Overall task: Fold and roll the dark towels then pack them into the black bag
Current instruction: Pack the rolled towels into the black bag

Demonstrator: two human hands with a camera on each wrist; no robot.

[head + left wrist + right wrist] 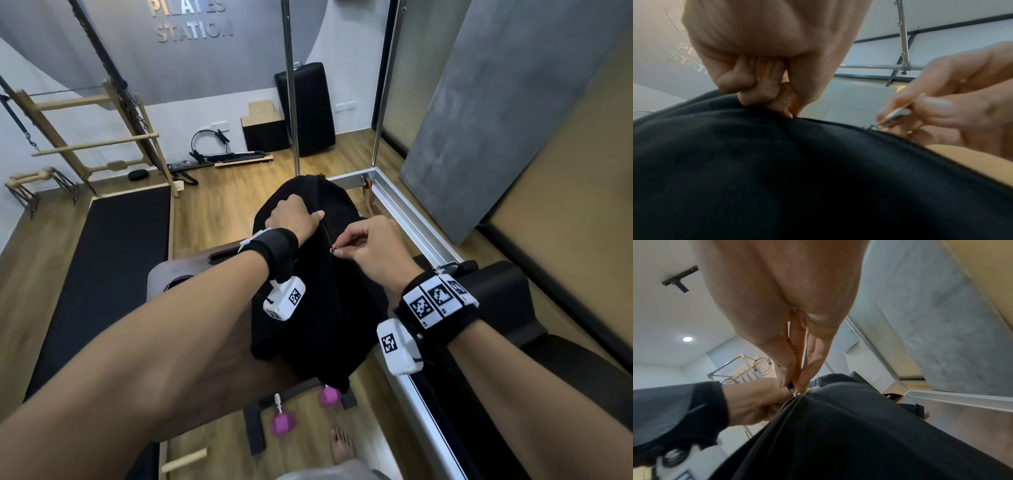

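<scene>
Support: dark wooden bench (191, 270), slot cut-outs in top | Carried: black bag (308, 308), bulging, lying lengthwise | Beneath: wood floor (212, 212), pink dumbbells (282, 423)

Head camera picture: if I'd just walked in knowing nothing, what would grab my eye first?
First, the two bare arms meeting over a black bag at the middle, standing on a dark wooden box. The right hand pinches the small metal zipper pull on the bag's top seam, while the left hand grips the fabric further along. Below, pink dumbbells lie on the wood floor.
</scene>
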